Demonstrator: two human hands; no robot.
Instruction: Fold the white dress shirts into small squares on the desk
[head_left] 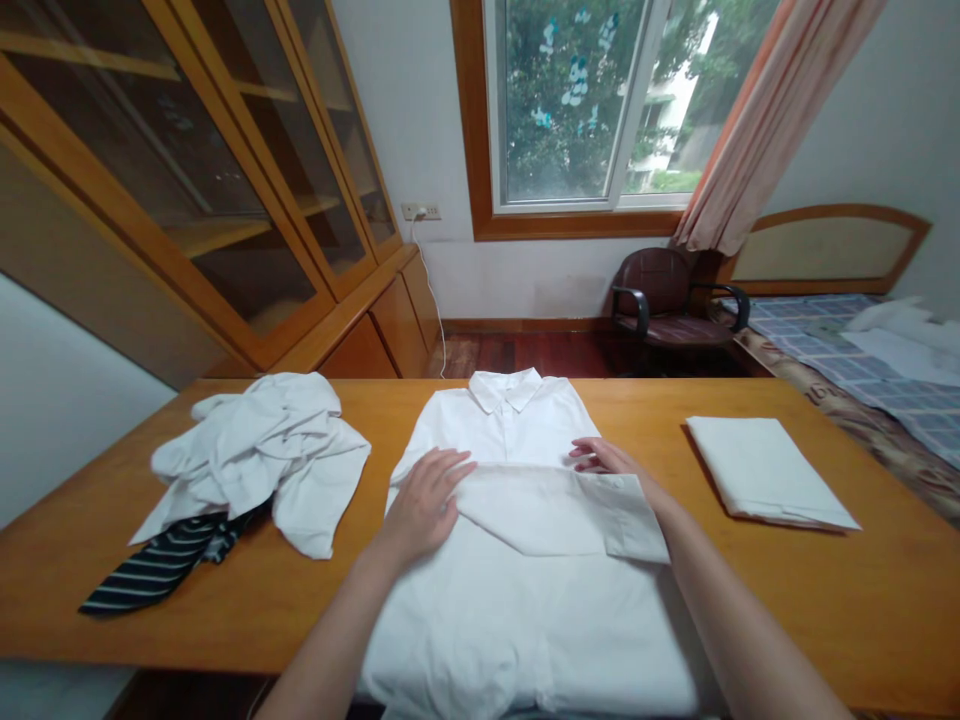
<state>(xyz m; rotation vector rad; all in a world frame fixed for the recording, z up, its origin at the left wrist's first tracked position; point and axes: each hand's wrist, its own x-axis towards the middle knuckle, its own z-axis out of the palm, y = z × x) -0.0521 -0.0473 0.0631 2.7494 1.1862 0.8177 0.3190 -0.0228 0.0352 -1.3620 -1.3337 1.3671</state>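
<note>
A white collared shirt (pixel 510 620) lies spread on the table in front of me, its collar pointing away. One sleeve (pixel 547 510) is folded across the body, the cuff over at the right. My left hand (pixel 429 505) lies flat on the shirt at the left end of that sleeve, fingers stretched out. By the sleeve's upper edge, my right hand (pixel 606 460) rests near the shirt's right side with its fingers slightly bent and apart. Its forearm passes beside the cuff. Neither hand visibly grips cloth.
On the wooden table (pixel 847 610), a crumpled white garment (pixel 262 440) lies left with a striped dark tie (pixel 161 565) under it. A folded white shirt (pixel 769 470) is on the right. Beyond stand a glass-door cabinet (pixel 247 150), an office chair (pixel 667 300) and a bed (pixel 847 330).
</note>
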